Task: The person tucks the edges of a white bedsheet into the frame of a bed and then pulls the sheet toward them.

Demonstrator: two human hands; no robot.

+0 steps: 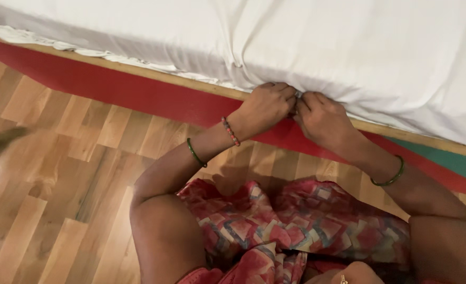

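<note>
Patterned red clothing (296,221) below, left hand (267,108) and right hand (322,121) both pinch white sheet (296,47) edge.

Wooden floor (59,173), red bed base (117,87), green patch (454,163).

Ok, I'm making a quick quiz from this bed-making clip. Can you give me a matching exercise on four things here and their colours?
Things:
1. sheet gripped at its edge by the left hand and right hand
2. floor
3. bangle on the right forearm
4. bed base panel below the wooden rail

Colours:
A. green
B. red
C. white
D. light brown wood

Pairs: 1-C, 2-D, 3-A, 4-B
</note>
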